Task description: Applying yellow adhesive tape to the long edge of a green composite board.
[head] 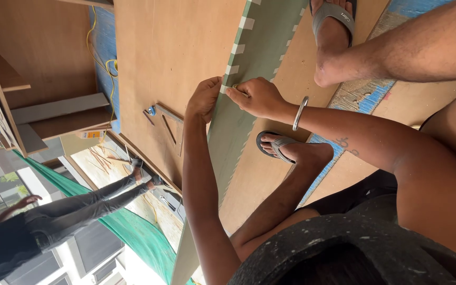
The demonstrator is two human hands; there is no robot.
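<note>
Bare plywood (159,53) free (try square (171,126) obstructs)

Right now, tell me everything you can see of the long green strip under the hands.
The long green strip looks like a thin laminate sheet, dull green, with short white tape pieces spaced along both long edges. It lies flat on a brown plywood board and runs diagonally across the view. The left hand and right hand pinch one edge at a tape piece.

Green strip (249,95) ends off-frame
</note>
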